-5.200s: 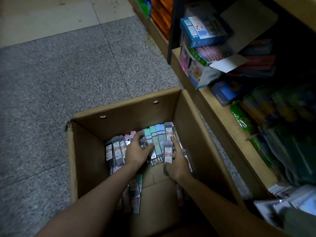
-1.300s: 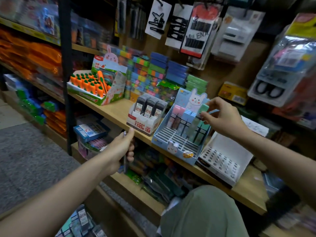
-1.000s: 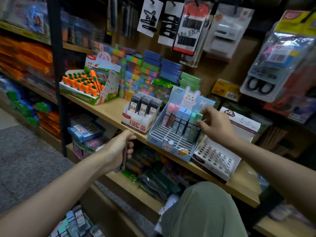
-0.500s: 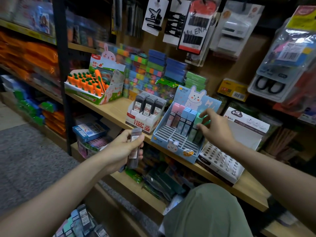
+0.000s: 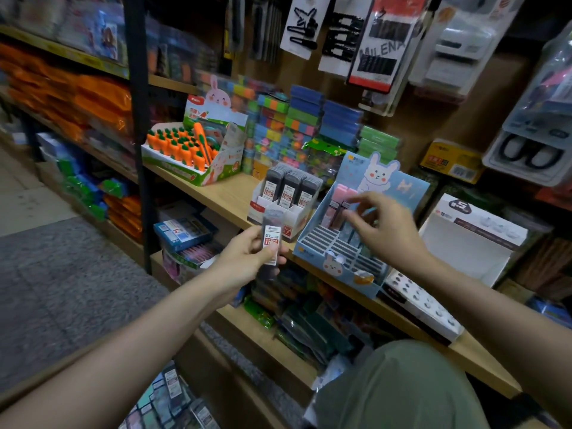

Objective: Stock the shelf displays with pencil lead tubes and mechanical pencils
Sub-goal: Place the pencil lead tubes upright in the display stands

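Grey "0.7" lead tube in left hand

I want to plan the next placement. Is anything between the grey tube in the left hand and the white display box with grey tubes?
Nothing visible. The left hand holds the grey lead tube just in front of the white display box.

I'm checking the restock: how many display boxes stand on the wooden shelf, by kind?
Carrot display box: 1
White box of dark lead tubes: 1
Blue bunny display box: 1
White box with holes: 1
Total: 4
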Available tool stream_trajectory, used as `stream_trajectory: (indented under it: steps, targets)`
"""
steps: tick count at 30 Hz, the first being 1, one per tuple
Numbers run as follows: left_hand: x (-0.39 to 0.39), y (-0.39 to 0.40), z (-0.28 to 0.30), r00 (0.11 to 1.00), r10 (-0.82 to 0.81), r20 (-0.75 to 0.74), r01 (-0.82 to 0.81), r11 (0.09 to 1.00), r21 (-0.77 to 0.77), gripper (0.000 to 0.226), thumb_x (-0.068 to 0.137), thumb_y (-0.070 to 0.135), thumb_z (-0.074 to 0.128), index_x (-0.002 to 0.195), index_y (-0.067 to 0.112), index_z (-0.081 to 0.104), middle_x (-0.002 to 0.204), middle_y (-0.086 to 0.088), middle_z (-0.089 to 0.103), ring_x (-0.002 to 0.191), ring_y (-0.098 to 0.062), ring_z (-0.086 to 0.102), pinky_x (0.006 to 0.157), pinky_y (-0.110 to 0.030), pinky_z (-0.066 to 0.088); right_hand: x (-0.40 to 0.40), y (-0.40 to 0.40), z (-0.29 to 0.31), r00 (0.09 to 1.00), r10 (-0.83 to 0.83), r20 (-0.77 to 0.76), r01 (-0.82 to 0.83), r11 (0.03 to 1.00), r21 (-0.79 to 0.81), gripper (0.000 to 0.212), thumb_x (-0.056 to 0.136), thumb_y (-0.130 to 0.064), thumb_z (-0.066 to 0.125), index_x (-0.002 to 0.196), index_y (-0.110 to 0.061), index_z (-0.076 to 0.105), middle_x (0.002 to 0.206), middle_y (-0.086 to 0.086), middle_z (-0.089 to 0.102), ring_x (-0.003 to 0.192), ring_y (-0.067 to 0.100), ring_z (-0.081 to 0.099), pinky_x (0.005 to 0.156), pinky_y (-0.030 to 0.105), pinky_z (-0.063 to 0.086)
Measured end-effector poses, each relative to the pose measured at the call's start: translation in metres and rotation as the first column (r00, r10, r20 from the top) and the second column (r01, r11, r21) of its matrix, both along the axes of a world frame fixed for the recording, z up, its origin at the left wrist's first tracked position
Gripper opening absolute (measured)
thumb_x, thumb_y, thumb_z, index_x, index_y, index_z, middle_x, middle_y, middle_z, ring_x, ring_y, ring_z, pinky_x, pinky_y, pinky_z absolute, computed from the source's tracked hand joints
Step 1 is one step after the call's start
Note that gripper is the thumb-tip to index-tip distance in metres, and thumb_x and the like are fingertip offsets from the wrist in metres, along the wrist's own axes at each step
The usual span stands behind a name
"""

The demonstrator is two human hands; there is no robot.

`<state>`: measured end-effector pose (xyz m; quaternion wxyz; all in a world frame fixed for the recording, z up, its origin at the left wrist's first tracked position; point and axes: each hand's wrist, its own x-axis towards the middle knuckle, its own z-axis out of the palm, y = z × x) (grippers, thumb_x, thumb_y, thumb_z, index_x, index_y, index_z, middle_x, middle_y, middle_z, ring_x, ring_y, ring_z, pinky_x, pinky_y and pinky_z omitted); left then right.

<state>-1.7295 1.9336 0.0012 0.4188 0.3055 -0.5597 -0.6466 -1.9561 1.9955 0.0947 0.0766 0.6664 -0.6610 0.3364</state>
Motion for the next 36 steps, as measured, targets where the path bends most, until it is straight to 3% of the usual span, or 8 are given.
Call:
stream_trajectory:
  steps: [3,8,13,16,18,24,29,36]
  targets:
    - [-0.002,-0.002,0.001,0.995,-0.010,0.100,0.025,0.990,-0.142,0.020,0.099,0.011,0.051,0.113,0.023,0.058,0.093,0.001,0.073,0.086,-0.013,0.070,0.069,-0.029,0.056,0.047,-0.014,-0.002,0.972,0.225,0.069,-0.234,0.956,0.177,0.039,0.090,-0.040,0.066,0.126,-0.029,0.060,0.100,-0.014,0.065,0.083,-0.004,0.062,0.068,0.006,0.048]
    - [-0.002,-0.015,0.002,0.990,0.041,0.134,-0.001,0.958,-0.286,0.022,0.096,0.009,0.055,0.102,0.028,0.063,0.088,0.008,0.073,0.088,-0.015,0.071,0.078,-0.027,0.053,0.077,-0.040,-0.003,0.949,0.315,0.006,-0.313,0.939,0.142,0.022,0.086,-0.028,0.073,0.107,-0.021,0.073,0.091,-0.009,0.072,0.075,-0.001,0.063,0.070,0.013,0.052]
    - [0.016,-0.043,-0.010,0.927,0.300,0.223,-0.229,0.927,-0.296,0.017,0.089,0.026,0.068,0.105,0.027,0.062,0.108,0.005,0.066,0.103,-0.010,0.062,0.089,-0.027,0.051,0.055,-0.082,0.033,0.981,0.193,0.001,-0.193,0.981,0.035,0.026,0.083,-0.031,0.076,0.107,-0.021,0.073,0.091,-0.010,0.069,0.074,-0.004,0.061,0.069,0.016,0.053]
    - [0.021,-0.060,-0.011,0.808,0.488,0.330,-0.380,0.860,-0.341,0.036,0.085,0.032,0.071,0.116,0.023,0.054,0.121,0.001,0.052,0.110,-0.012,0.053,0.094,-0.028,0.046,0.039,-0.108,0.052,0.995,0.102,-0.012,-0.102,0.994,-0.049,0.031,0.081,-0.033,0.077,0.108,-0.018,0.074,0.090,-0.007,0.067,0.071,-0.003,0.057,0.065,0.004,0.042]
    - [0.013,-0.069,-0.005,0.767,0.536,0.353,-0.417,0.834,-0.361,0.054,0.083,0.041,0.071,0.128,0.020,0.051,0.125,0.002,0.044,0.115,-0.012,0.048,0.096,-0.028,0.043,0.034,-0.124,0.053,0.998,0.061,-0.019,-0.062,0.996,-0.061,0.031,0.081,-0.032,0.078,0.107,-0.016,0.074,0.091,-0.003,0.070,0.073,0.002,0.056,0.066,0.010,0.040]
    - [-0.029,-0.086,0.013,0.778,0.542,0.317,-0.469,0.837,-0.281,0.081,0.077,0.052,0.073,0.142,0.016,0.039,0.142,-0.001,0.043,0.128,-0.017,0.045,0.107,-0.041,0.041,0.035,-0.150,0.032,0.993,0.090,-0.076,-0.092,0.995,-0.036,0.033,0.083,-0.029,0.077,0.111,-0.013,0.072,0.104,0.005,0.072,0.093,0.016,0.064,0.084,0.027,0.051]
    - [-0.044,-0.088,0.011,0.765,0.574,0.293,-0.510,0.817,-0.268,0.069,0.073,0.052,0.076,0.129,0.023,0.048,0.128,0.003,0.053,0.113,-0.013,0.053,0.093,-0.033,0.049,0.029,-0.157,0.032,0.992,0.100,-0.078,-0.102,0.994,-0.032,0.029,0.080,-0.030,0.079,0.103,-0.017,0.069,0.097,0.003,0.068,0.091,0.018,0.062,0.082,0.038,0.055]
    - [-0.046,-0.086,0.009,0.797,0.560,0.225,-0.533,0.828,-0.175,0.053,0.071,0.047,0.077,0.112,0.034,0.046,0.122,0.004,0.054,0.108,-0.014,0.056,0.094,-0.042,0.051,0.033,-0.154,0.015,0.985,0.112,-0.135,-0.111,0.994,0.009,0.030,0.079,-0.031,0.079,0.104,-0.016,0.071,0.099,0.004,0.069,0.093,0.023,0.063,0.082,0.042,0.053]
